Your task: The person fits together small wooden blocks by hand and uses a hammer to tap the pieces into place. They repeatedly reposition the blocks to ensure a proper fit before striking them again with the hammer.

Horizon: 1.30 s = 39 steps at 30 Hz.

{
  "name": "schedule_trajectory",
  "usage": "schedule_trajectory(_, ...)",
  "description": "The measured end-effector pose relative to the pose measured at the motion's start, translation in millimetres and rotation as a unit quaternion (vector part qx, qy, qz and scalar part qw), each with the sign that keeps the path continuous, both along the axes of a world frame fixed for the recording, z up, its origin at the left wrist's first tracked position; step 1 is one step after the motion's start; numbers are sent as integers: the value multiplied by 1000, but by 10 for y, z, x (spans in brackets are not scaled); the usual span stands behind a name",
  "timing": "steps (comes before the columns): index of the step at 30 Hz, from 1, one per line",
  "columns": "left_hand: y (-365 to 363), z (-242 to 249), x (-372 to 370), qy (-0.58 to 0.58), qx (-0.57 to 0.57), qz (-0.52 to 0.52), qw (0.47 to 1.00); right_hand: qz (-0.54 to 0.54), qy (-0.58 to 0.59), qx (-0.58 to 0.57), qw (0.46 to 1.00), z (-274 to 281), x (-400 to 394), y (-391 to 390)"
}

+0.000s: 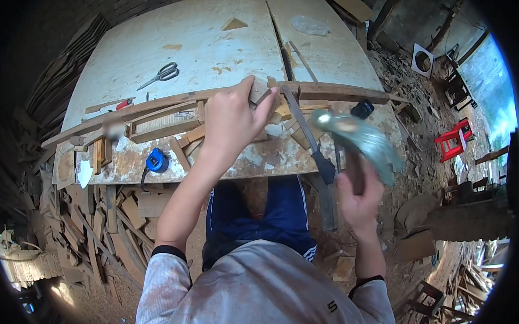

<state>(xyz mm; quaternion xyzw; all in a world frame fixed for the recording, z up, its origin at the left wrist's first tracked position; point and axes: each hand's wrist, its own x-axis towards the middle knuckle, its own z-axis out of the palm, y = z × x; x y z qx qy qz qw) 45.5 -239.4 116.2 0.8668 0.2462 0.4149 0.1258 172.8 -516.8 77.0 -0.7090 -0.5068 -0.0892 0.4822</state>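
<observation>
Grip of the right hand point(361, 197) is closed round the handle of a hammer point(360, 140), its head blurred above the desk point(206, 46). A blue tape measure point(156, 160) lies by the near edge. Farther in, the left hand point(232, 112) pinches a small wooden block point(261, 93) between thumb and fingers, beside a long wooden bar point(345, 94). Beyond the bar lie scissors point(166, 73), then a triangular wood piece point(234, 24).

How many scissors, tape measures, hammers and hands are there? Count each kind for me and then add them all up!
Scissors: 1 pair
Tape measures: 1, the blue tape measure
Hammers: 1, the blurry hammer
Hands: 2, the left hand and the right hand
Total: 5
</observation>
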Motion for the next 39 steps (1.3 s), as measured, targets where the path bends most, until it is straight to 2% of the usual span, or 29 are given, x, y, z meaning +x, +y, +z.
schedule_trajectory(2, -46, -42, 58, -12, -1, -14, 1000, 25, 71, 178, 981, 2, -29, 25)
schedule_trajectory(3, -65, -48, 68, -14, 6, -24, 1000, 7, 56, 159, 986, -142, 45, 18)
schedule_trajectory(6, -159, 44, 99, -114, 18, -54, 992, -14, -128, 39, 991, -209, 79, 243)
schedule_trajectory(8, -117, 158, 67, -92, -40, -48, 994, -12, -83, -231, 969, -348, 224, 204)
schedule_trajectory(9, -83, 203, 47, -81, -68, -45, 993, -7, -98, -297, 950, -359, 320, 191)
schedule_trajectory(12, 34, -57, 41, -53, -15, 5, 998, -10, -40, -126, 991, -291, 190, 79)
schedule_trajectory(13, 31, -119, 43, -38, -17, 5, 999, -34, -30, -111, 993, -104, 103, 37)
schedule_trajectory(14, 51, -153, 57, -26, -17, 7, 1000, -30, -52, -35, 998, -58, 116, -6)
schedule_trajectory(16, 10, -204, 56, -11, -22, 1, 1000, -36, 25, 131, 990, 63, 37, -59)
schedule_trajectory(18, -45, -179, 89, -19, -25, -8, 999, -5, 42, 124, 991, -128, 86, -98)
schedule_trajectory(19, -75, -129, 95, -46, -47, -33, 997, -13, -53, 65, 996, -209, 137, -38)
schedule_trajectory(21, -108, 8, 90, -101, -87, -80, 988, 11, -90, -103, 991, -171, 198, 114)
schedule_trajectory(22, -52, 36, 91, -111, -99, -74, 986, -13, -49, -209, 977, -204, 190, 169)
schedule_trajectory(24, 138, 90, 54, -134, -126, -58, 981, -39, -33, -249, 967, -472, 293, 108)
schedule_trajectory(25, 201, 81, 13, -87, -10, -2, 996, -48, -32, -200, 978, -447, 286, 91)
schedule_trajectory(27, 342, 1, -5, -58, -63, 2, 996, -52, -20, -116, 992, -366, 189, -38)
schedule_trajectory(28, 356, -73, -19, -36, -92, -1, 995, -34, -55, -76, 995, -185, 171, -93)
schedule_trajectory(29, 318, -136, 12, -25, -58, 11, 998, -27, -11, 18, 999, -116, 104, -108)
schedule_trajectory(30, 278, -141, 47, -34, -71, -10, 997, -22, 29, 114, 993, -64, 45, -103)
schedule_trajectory(31, 224, -149, 80, -42, -87, -32, 995, 33, 96, 175, 979, -10, 37, -89)
schedule_trajectory(33, 47, -58, 112, -45, -110, -64, 991, -36, -14, 56, 998, -118, 31, 10)
schedule_trajectory(34, -5, 19, 112, -49, -61, -56, 995, -70, -69, -5, 995, -139, 48, 89)
schedule_trajectory(35, -46, 91, 107, -54, -10, -46, 997, -29, -73, -106, 991, -70, 108, 212)
schedule_trajectory(36, -68, 139, 109, -60, 43, -37, 997, -19, -16, -195, 981, -183, 174, 241)
schedule_trajectory(38, 90, 103, 64, -103, -6, -27, 994, -25, 36, -305, 951, -403, 228, 152)
schedule_trajectory(39, 204, 89, 62, -128, -29, -21, 991, -26, 43, -264, 963, -395, 193, 125)
